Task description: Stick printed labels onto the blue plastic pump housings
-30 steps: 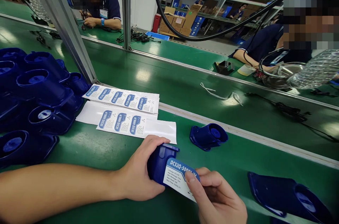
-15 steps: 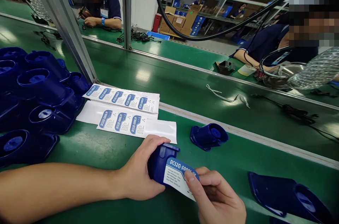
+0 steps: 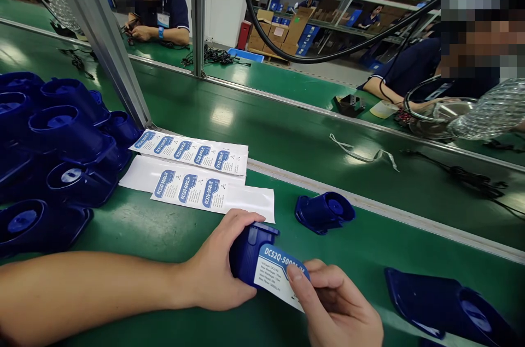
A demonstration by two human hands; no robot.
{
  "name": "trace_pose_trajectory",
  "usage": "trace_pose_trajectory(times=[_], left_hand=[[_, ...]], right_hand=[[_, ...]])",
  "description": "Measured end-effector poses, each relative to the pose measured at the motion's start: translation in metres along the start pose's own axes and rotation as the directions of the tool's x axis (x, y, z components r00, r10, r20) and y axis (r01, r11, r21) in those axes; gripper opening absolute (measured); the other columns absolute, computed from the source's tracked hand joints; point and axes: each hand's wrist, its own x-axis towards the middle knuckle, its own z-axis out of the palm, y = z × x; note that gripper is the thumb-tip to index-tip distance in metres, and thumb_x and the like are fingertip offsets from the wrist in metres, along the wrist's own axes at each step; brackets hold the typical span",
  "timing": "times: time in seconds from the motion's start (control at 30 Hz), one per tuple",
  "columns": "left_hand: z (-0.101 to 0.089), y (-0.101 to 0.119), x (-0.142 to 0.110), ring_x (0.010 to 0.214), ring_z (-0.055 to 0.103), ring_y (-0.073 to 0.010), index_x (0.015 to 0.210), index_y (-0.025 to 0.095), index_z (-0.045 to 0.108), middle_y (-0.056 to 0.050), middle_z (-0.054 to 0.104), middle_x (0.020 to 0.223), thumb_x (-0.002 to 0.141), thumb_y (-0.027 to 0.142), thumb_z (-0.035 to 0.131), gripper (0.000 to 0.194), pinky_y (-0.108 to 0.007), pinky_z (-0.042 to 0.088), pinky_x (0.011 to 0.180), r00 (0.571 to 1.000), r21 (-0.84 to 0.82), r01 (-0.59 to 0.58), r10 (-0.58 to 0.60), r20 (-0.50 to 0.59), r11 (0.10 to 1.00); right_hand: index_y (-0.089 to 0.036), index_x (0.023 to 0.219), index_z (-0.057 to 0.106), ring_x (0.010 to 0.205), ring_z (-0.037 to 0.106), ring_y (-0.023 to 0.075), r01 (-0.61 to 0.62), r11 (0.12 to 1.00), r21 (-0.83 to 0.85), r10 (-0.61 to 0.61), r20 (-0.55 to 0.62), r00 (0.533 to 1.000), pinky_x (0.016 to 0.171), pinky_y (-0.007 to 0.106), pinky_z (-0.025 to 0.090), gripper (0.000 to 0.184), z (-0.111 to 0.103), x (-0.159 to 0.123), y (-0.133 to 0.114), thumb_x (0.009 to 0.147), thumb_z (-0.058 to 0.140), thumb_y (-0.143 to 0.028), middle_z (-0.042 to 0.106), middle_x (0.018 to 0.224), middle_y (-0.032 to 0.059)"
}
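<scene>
My left hand [image 3: 221, 265] is wrapped around a dark blue plastic housing [image 3: 248, 251] lying on the green bench. My right hand [image 3: 336, 308] presses a white and blue label [image 3: 279, 276] reading DC52Q onto the housing's side, thumb on the label's edge. Just beyond my hands lie two sheets of the same labels [image 3: 192, 172]. A second blue housing [image 3: 324, 211] sits on the bench behind, and a third [image 3: 447, 303] lies at the lower right.
A pile of several blue housings [image 3: 53, 144] fills the left side beside a slanted metal post [image 3: 102, 46]. A conveyor belt [image 3: 287, 128] carries white strips [image 3: 365, 155] and a black cable [image 3: 471, 180]. Other people work across the belt.
My hands and the housing stay almost still. The white strips and black cable on the conveyor belt have drifted to the right.
</scene>
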Motion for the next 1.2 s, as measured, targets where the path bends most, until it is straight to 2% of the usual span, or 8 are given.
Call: trace_pose_trajectory(times=[0.8, 0.87, 0.93, 1.0, 1.1, 1.13, 1.17, 1.2], left_hand=[[0.000, 0.001, 0.000, 0.130, 0.058, -0.0303, 0.149, 0.033, 0.047, -0.008, 0.053, 0.138, 0.064, -0.003, 0.072, 0.095, -0.049, 0.051, 0.113, 1.000, 0.005, -0.008, 0.008, -0.003, 1.000], [0.000, 0.000, -0.001, 0.130, 0.058, -0.0304, 0.148, 0.033, 0.048, -0.008, 0.053, 0.139, 0.064, -0.003, 0.073, 0.095, -0.049, 0.051, 0.113, 1.000, -0.005, -0.003, 0.003, -0.003, 1.000], [0.001, -0.001, -0.002, 0.129, 0.058, -0.0300, 0.148, 0.032, 0.047, -0.008, 0.052, 0.140, 0.064, -0.003, 0.072, 0.095, -0.048, 0.051, 0.113, 1.000, -0.013, 0.001, -0.001, -0.001, 1.000], [0.001, -0.002, -0.002, 0.129, 0.059, -0.0293, 0.147, 0.032, 0.048, -0.008, 0.053, 0.139, 0.064, -0.003, 0.072, 0.093, -0.047, 0.052, 0.112, 1.000, -0.011, -0.007, 0.007, 0.001, 1.000], [0.001, -0.001, -0.002, 0.128, 0.059, -0.0285, 0.144, 0.032, 0.049, -0.008, 0.053, 0.137, 0.066, -0.004, 0.071, 0.088, -0.045, 0.052, 0.111, 0.999, 0.004, -0.036, 0.036, 0.000, 0.999], [0.001, -0.001, -0.002, 0.128, 0.059, -0.0287, 0.143, 0.032, 0.049, -0.008, 0.053, 0.137, 0.067, -0.004, 0.071, 0.087, -0.044, 0.052, 0.111, 0.999, 0.010, -0.043, 0.044, -0.002, 0.999], [0.001, -0.001, -0.001, 0.129, 0.059, -0.0289, 0.143, 0.032, 0.049, -0.008, 0.053, 0.137, 0.067, -0.004, 0.071, 0.087, -0.044, 0.052, 0.111, 0.999, 0.015, -0.049, 0.049, -0.004, 0.999], [0.001, 0.000, -0.001, 0.130, 0.058, -0.0293, 0.143, 0.032, 0.049, -0.008, 0.052, 0.137, 0.068, -0.004, 0.072, 0.087, -0.045, 0.052, 0.112, 0.999, 0.020, -0.053, 0.053, -0.006, 0.998]], right_hand=[[-0.021, 0.066, 0.066, 0.059, 0.063, 0.0179, -0.027, 1.000, 0.002, 0.027, 0.027, 0.999, 0.048, 0.026, 0.057, 0.035, -0.001, 0.001, 0.001, 0.081, 0.095, -0.033, 0.065, 0.070, 0.0028], [-0.021, 0.067, 0.065, 0.058, 0.061, 0.0175, -0.008, 1.000, -0.027, 0.009, 0.031, 0.999, 0.047, 0.026, 0.054, 0.034, 0.001, 0.001, 0.001, 0.082, 0.094, -0.032, 0.064, 0.070, 0.0026], [-0.023, 0.068, 0.064, 0.058, 0.059, 0.0170, 0.088, 0.993, -0.081, -0.085, 0.034, 0.996, 0.046, 0.025, 0.049, 0.032, 0.003, 0.002, 0.001, 0.085, 0.091, -0.029, 0.063, 0.069, 0.0017], [-0.024, 0.071, 0.065, 0.056, 0.058, 0.0159, 0.276, 0.944, -0.180, -0.266, 0.078, 0.961, 0.047, 0.025, 0.046, 0.027, 0.004, 0.004, -0.001, 0.087, 0.087, -0.022, 0.063, 0.066, -0.0001], [-0.025, 0.077, 0.068, 0.052, 0.061, 0.0151, 0.560, 0.721, -0.407, -0.523, 0.211, 0.826, 0.053, 0.027, 0.047, 0.022, -0.003, 0.009, -0.006, 0.086, 0.087, -0.017, 0.069, 0.064, -0.0015], [-0.026, 0.077, 0.069, 0.052, 0.062, 0.0156, 0.603, 0.635, -0.484, -0.563, 0.245, 0.789, 0.054, 0.028, 0.048, 0.022, -0.006, 0.011, -0.008, 0.084, 0.089, -0.020, 0.071, 0.064, -0.0013], [-0.026, 0.077, 0.070, 0.051, 0.063, 0.0164, 0.604, 0.570, -0.557, -0.576, 0.254, 0.777, 0.055, 0.030, 0.048, 0.022, -0.010, 0.013, -0.010, 0.083, 0.092, -0.025, 0.072, 0.064, -0.0006], [-0.026, 0.080, 0.073, 0.053, 0.064, 0.0180, 0.567, 0.541, -0.621, -0.563, 0.233, 0.793, 0.056, 0.031, 0.047, 0.023, -0.014, 0.016, -0.012, 0.081, 0.094, -0.033, 0.073, 0.066, 0.0007]])
